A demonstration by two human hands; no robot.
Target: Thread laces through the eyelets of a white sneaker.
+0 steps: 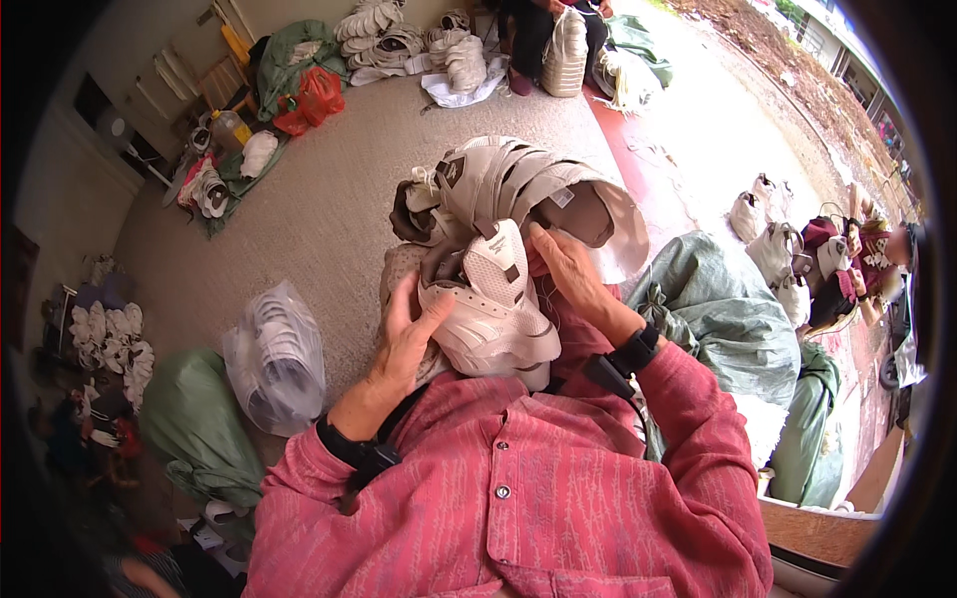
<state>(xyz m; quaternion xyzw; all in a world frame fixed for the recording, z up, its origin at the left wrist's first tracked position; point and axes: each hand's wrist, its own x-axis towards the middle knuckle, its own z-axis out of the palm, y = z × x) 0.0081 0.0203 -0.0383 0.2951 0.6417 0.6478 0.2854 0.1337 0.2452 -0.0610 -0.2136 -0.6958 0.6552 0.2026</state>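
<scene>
A beige shoe upper (488,324) with a perforated tongue rests in my lap, its toe toward me. My left hand (401,334) grips its left side, thumb on the outer face. My right hand (570,271) is beside the tongue, fingers curled and pressed together; what they hold, if anything, is hidden. Just beyond lies a row of nested beige shoe uppers (508,184) on its side, the opening of the end one facing right. A brown patterned surface (399,271) shows partly under the shoe upper.
To my left are a clear plastic bag of shoe uppers (276,359) and a green sack (194,419). A large green sack (718,314) stands at my right. A red plastic bag (314,98) and piled shoe uppers (379,40) lie at the back. Another person (538,40) sits at the far side.
</scene>
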